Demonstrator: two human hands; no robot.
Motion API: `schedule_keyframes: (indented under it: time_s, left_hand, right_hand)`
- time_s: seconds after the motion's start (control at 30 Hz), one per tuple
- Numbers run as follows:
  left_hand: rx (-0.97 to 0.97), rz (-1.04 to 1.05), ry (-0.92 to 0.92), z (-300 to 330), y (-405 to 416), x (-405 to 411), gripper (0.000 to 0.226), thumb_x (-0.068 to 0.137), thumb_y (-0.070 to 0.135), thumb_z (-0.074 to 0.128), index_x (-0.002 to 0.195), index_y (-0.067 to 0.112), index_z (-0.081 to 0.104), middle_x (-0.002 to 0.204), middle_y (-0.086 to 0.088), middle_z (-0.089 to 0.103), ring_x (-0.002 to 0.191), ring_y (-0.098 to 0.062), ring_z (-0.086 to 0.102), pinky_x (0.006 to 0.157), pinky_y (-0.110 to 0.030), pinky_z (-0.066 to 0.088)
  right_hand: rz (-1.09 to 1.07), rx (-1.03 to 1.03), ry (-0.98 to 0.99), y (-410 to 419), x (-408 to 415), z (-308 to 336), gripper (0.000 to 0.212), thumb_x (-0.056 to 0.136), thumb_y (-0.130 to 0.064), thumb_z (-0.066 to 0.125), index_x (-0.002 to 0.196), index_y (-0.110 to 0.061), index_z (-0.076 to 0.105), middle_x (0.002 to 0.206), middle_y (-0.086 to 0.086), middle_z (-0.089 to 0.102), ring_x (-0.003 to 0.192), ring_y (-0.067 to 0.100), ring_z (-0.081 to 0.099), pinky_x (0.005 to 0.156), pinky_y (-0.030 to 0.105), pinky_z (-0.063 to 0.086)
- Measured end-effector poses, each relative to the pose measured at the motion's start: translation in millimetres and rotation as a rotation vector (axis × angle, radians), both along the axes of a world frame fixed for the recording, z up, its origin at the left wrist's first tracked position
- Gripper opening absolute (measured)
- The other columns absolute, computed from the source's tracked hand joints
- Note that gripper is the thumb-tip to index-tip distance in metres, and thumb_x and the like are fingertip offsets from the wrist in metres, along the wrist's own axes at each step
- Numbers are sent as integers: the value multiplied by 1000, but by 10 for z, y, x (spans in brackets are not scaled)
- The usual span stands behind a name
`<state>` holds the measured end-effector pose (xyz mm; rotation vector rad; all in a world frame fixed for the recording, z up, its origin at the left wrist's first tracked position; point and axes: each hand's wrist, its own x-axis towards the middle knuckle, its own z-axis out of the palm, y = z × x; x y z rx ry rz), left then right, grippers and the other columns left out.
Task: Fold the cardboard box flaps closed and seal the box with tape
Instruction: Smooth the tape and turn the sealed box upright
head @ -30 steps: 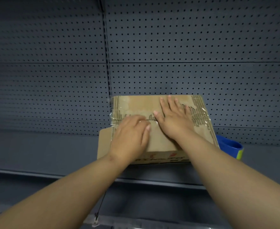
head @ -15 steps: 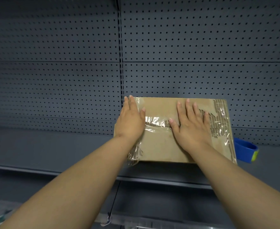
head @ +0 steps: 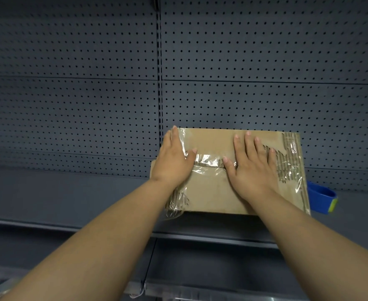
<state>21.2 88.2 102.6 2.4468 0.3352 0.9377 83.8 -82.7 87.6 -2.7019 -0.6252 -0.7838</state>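
Cardboard: one box [head: 211, 192], flaps down, sitting on the grey shelf [head: 70, 192] against the pegboard back wall [head: 243, 61]. One strip of clear tape [head: 209, 160] crosses the centre seam; torn, crinkled tape patches show at the left and right edges. Two hands on top. My left hand [head: 173, 158] lies flat at the box's left edge, fingers straight and together, thumb on the tape. My right hand [head: 252, 168] presses flat, fingers spread. One blue tape dispenser [head: 322, 197] just right of the box, partly hidden behind it.
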Motion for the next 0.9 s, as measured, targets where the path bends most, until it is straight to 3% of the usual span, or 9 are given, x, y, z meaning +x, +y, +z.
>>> schedule_keyframes:
  time_s: [0.13,0.23,0.37,0.53,0.73,0.9]
  left_hand:
    - [29,-27,27,-55,78,-39,78,91,47,43,148,20,-3,157,0,5,143,-20,14,111,-45,28]
    - [-7,-86,44,-101,106,-84,74,94,47,36,147,24,-9,158,2,-2,145,-15,2,115,-48,18]
    - [-93,-180,49,-222,106,-188,67,97,46,27,147,24,-10,157,6,-11,143,-7,-4,114,-33,4]
    - [-90,-253,52,-371,104,-318,68,95,47,26,146,25,-12,155,10,-18,131,8,-10,107,-24,4]
    - [38,-276,177,-417,127,-486,84,87,58,33,144,27,-21,149,10,-31,136,1,-7,110,-32,13]
    - [176,-255,287,-415,164,-561,102,79,58,52,144,26,-20,144,8,-39,143,-12,-2,112,-35,20]
  right_hand:
    - [2,-3,17,18,30,13,65,94,-57,10,149,-29,-9,160,-3,-13,147,18,-11,117,43,-11]
    - [8,-6,29,24,49,30,64,94,-57,10,149,-29,-10,159,-3,-13,147,18,-11,117,42,-11]
    - [7,-16,50,37,91,63,64,94,-57,8,149,-30,-12,159,-3,-14,146,17,-12,118,43,-10]
    - [9,-32,70,51,133,101,64,94,-57,8,148,-30,-12,159,-4,-14,146,17,-13,118,43,-10]
    - [4,-54,92,76,194,143,63,95,-57,9,149,-30,-11,159,-3,-14,146,18,-13,118,43,-9]
    - [11,-70,111,90,230,180,64,95,-57,8,149,-30,-11,159,-3,-15,146,18,-14,119,43,-8]
